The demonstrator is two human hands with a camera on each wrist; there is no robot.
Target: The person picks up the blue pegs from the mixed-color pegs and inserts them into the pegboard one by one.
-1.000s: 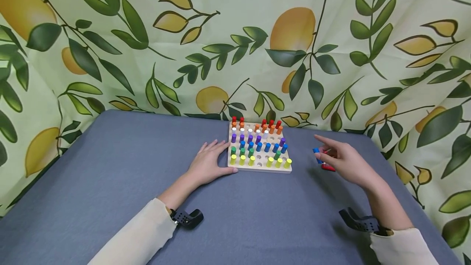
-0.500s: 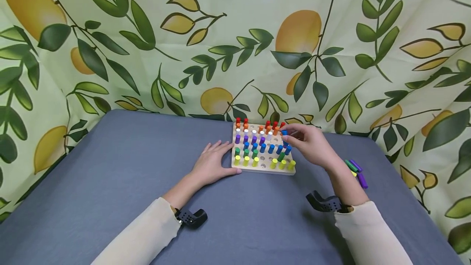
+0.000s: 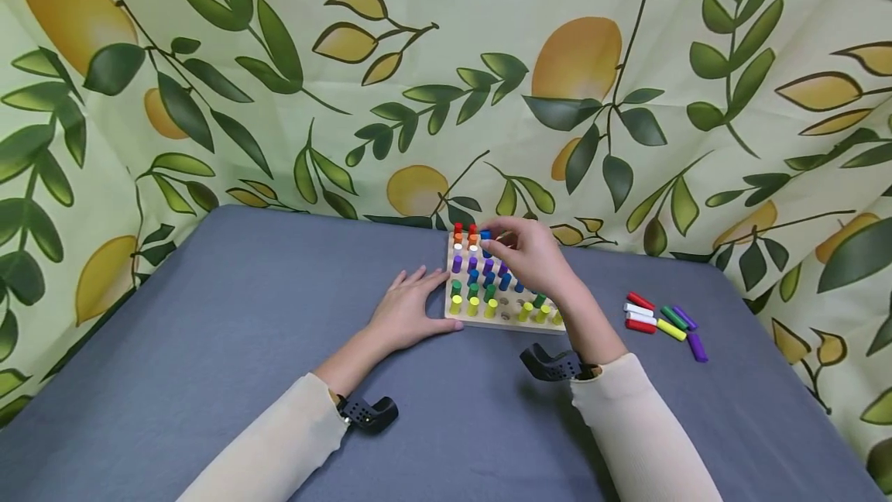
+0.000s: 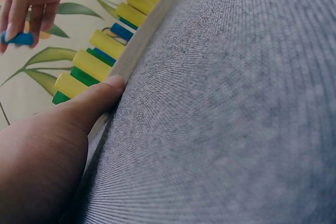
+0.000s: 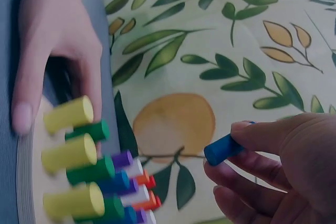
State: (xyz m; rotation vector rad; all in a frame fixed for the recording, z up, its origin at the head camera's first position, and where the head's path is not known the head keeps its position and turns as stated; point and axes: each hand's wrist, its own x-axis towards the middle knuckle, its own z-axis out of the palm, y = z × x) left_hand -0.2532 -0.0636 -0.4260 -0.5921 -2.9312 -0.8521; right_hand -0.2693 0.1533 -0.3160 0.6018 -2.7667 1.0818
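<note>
The wooden pegboard (image 3: 512,325) lies on the table with rows of coloured pegs, from yellow pegs (image 3: 491,307) in front to red at the back. My left hand (image 3: 404,310) rests at its left side, fingers extended, with the thumb touching the front edge near the corner. Between thumb and fingertips, my right hand (image 3: 535,258) pinches a blue peg (image 5: 223,150), held over the back rows of the board. This hand hides part of the board's right half in the head view.
Several loose pegs lie on the table to the right of the board, among them a red peg (image 3: 640,300), a yellow peg (image 3: 670,330) and a purple peg (image 3: 697,348). A leaf-and-fruit patterned cloth (image 3: 279,99) hangs behind the table (image 3: 279,293).
My right hand has carried the blue peg leftward from beside the loose pegs, across the board to above its back rows. My left hand has stayed at the board.
</note>
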